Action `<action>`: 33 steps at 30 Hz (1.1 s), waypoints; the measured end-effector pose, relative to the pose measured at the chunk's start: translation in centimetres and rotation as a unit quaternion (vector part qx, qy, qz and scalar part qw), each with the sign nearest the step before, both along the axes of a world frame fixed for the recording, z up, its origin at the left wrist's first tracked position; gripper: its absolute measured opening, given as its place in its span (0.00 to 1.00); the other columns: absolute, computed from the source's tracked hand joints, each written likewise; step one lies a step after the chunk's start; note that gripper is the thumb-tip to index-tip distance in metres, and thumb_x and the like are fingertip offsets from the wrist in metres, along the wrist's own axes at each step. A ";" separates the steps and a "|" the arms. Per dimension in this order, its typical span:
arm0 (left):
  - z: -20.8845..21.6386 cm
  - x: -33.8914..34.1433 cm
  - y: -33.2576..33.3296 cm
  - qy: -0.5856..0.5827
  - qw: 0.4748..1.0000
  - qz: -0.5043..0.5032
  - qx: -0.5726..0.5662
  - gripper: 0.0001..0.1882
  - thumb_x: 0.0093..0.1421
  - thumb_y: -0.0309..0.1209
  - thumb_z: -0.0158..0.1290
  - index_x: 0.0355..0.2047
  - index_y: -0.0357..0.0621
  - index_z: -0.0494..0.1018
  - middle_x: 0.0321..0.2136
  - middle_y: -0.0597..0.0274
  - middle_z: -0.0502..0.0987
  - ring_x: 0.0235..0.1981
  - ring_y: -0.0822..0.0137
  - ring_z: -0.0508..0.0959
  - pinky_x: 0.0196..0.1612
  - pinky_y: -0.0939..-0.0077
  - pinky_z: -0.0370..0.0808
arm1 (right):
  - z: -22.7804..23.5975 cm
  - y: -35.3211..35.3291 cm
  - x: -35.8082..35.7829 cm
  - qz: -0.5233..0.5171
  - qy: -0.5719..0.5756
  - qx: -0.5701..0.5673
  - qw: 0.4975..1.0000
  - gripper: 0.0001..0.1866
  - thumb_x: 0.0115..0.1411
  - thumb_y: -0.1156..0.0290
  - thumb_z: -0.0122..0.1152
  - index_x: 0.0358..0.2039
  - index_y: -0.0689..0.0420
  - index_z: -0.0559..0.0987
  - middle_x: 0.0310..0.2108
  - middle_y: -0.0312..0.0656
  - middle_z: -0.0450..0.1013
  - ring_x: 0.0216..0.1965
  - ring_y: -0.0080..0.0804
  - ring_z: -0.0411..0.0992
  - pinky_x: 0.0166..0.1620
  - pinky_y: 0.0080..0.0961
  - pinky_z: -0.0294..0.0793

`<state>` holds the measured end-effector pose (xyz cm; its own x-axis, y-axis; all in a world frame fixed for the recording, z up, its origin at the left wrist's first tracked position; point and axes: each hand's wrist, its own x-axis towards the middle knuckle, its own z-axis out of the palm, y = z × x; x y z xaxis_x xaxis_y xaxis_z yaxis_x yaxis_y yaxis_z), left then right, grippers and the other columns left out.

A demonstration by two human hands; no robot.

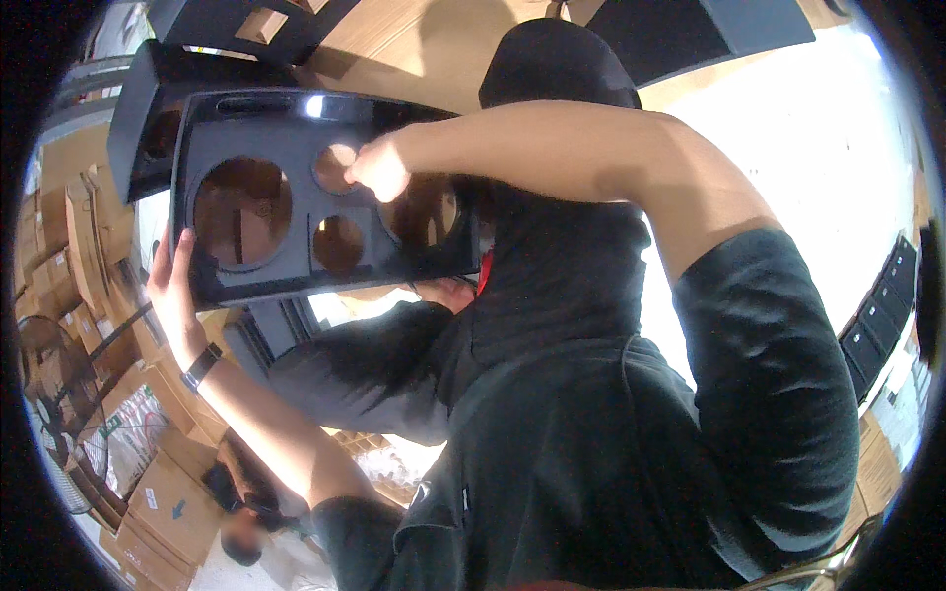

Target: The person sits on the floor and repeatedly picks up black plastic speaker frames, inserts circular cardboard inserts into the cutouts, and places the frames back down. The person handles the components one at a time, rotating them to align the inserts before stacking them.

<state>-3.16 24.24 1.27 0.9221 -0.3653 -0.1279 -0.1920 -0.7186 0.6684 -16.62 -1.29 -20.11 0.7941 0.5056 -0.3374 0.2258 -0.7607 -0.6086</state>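
Observation:
A black speaker cabinet (296,133) is tilted in front of me, its face toward me, with two large round openings, two smaller ones and a slot along the top. My left hand (175,295), with a dark band at the wrist, grips its lower left edge, fingers over the rim. Across the top of the cabinet reaches my right arm. My right hand (382,169) is closed at the upper small opening, fingertips by its rim. Whatever those fingers may hold is hidden. Dark-clothed legs (562,246) are beside the cabinet's right end.
Behind the cabinet stands another black box (148,118), with a black panel (680,39) at the far right. Cardboard boxes (163,502) and a fan (59,384) fill the left side. Another person (246,492) is at the lower left. Several black units (882,310) are lined up at right.

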 end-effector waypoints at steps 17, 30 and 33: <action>0.4 1.3 -3.8 -0.067 0.995 -0.029 0.068 0.37 0.56 0.51 0.68 0.60 0.41 0.77 0.50 0.59 0.83 0.50 0.72 0.79 0.57 0.78 0.70 | 2.6 -2.2 0.6 -0.229 0.096 0.038 0.968 0.40 0.55 0.65 0.64 0.70 0.48 0.66 0.50 0.48 0.79 0.41 0.43 0.81 0.38 0.37 0.82; -0.9 6.7 -7.4 -0.160 0.972 -0.068 0.158 0.42 0.51 0.63 0.64 0.58 0.47 0.80 0.50 0.51 0.84 0.54 0.59 0.82 0.60 0.68 0.73 | 2.8 -3.5 0.1 -0.157 0.113 -0.078 0.978 0.35 0.58 0.64 0.64 0.67 0.47 0.70 0.53 0.53 0.78 0.56 0.52 0.77 0.58 0.42 0.76; -1.1 7.0 -7.7 -0.142 0.974 -0.060 0.163 0.43 0.50 0.67 0.62 0.58 0.50 0.80 0.52 0.49 0.82 0.57 0.54 0.80 0.62 0.64 0.72 | 2.9 -3.6 0.3 -0.164 0.092 -0.086 0.978 0.38 0.55 0.67 0.59 0.70 0.45 0.68 0.57 0.53 0.76 0.58 0.53 0.75 0.58 0.44 0.76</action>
<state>3.82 16.57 0.22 0.8900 -0.4559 -0.0004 -0.4325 -0.8446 0.3156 -16.36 -4.93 -17.19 0.8212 0.1579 -0.5483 -0.1487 -0.8685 -0.4728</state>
